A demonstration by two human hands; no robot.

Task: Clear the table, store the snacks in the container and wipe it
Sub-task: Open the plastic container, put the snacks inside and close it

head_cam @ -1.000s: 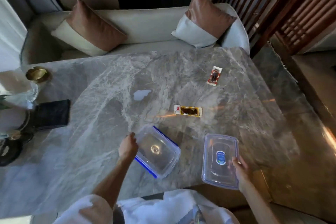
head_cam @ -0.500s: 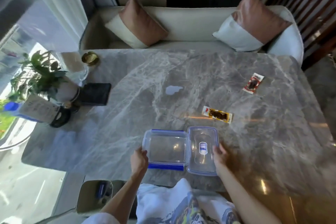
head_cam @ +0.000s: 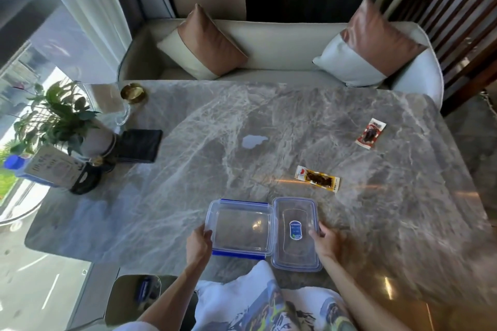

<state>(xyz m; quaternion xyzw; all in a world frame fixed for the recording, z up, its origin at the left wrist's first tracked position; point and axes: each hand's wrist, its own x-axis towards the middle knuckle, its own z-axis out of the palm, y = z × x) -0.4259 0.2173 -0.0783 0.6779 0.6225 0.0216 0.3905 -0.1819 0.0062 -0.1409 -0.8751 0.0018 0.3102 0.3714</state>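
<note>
A clear plastic container (head_cam: 240, 226) with blue clips sits open and empty on the grey marble table (head_cam: 188, 183), near the front edge. My left hand (head_cam: 198, 246) grips its left rim. Its clear lid (head_cam: 295, 232), with a blue label, lies flat right beside it; my right hand (head_cam: 324, 240) holds the lid's right edge. A yellow snack packet (head_cam: 317, 178) lies just beyond the lid. A red-and-white snack packet (head_cam: 370, 133) lies farther back right. A small pale wet patch (head_cam: 254, 140) marks the table's middle.
At the table's left end stand a potted plant (head_cam: 59, 118), a white jug with a blue cap (head_cam: 45, 169), a dark cloth (head_cam: 139, 145), a glass (head_cam: 107, 102) and a brass bowl (head_cam: 133, 93). A cream sofa (head_cam: 282, 45) with two cushions runs behind the table.
The container and lid, apart a second ago, now lie side by side, squared up, each held by one hand. The view swung left, bringing the plant and window in.
</note>
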